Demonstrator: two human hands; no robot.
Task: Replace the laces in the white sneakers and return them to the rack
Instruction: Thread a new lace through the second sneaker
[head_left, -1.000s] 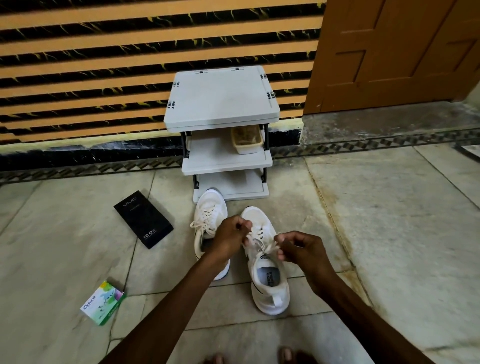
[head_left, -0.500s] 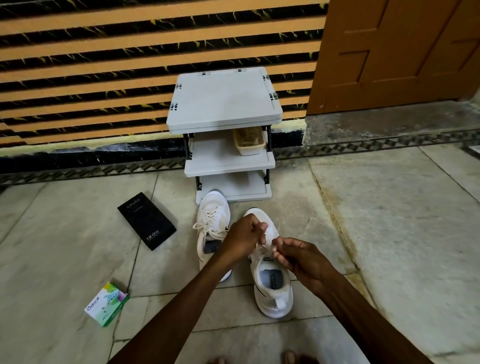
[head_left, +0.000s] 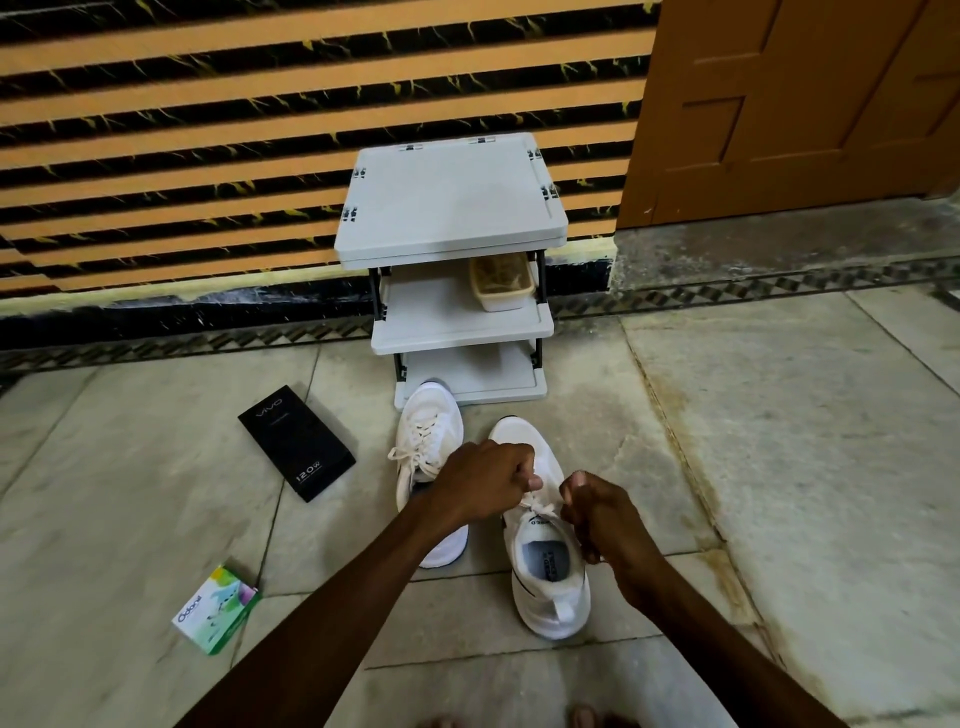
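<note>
Matt cloth sneakers (head_left: 549, 597) w/ cloth laces (head_left: 531, 503), smooth plastic rack (head_left: 452, 202), glossy stone floor (head_left: 805, 441).

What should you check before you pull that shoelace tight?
1. Left hand grips the lace: ok.
2. Right hand has fingers curled on the lace's other side: ok.
3. Sneaker being laced sits flat on the floor: ok.
4. Every eyelet threaded: cannot tell, the hands hide them.
5. Other sneaker laced and tied: ok.
6. Rack has room: ok, only a tub shows on the middle shelf.
</note>
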